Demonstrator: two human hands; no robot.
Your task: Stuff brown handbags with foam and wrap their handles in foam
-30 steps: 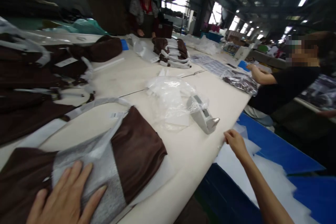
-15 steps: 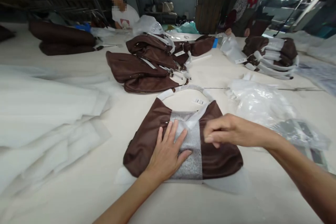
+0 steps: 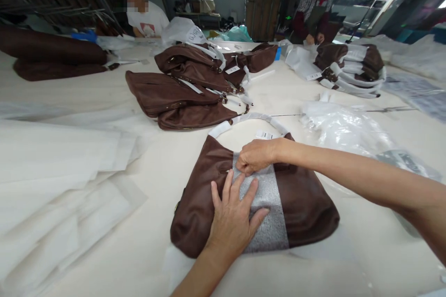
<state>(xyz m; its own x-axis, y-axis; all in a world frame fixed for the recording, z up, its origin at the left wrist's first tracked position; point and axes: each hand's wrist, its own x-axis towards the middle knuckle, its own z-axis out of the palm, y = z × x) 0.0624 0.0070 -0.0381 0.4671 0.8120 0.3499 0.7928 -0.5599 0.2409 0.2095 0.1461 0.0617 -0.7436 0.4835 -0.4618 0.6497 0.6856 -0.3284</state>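
A brown handbag [image 3: 306, 209] lies flat in front of me, a silvery-grey band [image 3: 266, 227] wrapped around its middle. Its handle [image 3: 256, 118] is covered in white wrapping and arches away from me, with a white tag [image 3: 265, 135] beside it. My left hand [image 3: 233, 211] rests on the bag and band, fingers spread. Just beyond its fingertips, my right hand [image 3: 258, 154] is closed over the upper part of the band, near a short zipped slit [image 3: 225, 170]. Whatever its curled fingers pinch is hidden.
Several brown bags [image 3: 188, 88] are piled beyond the handle, others [image 3: 52, 55] at far left. Wrapped bags [image 3: 351, 67] stand back right. White sheets [image 3: 62, 162] cover the left; clear plastic [image 3: 343, 125] lies right. Two people [image 3: 146, 18] are across the table.
My right hand has moved left and down onto the band's top. The loose white strip across the band is no longer visible. My left hand stays spread on the bag; the view has shifted slightly.
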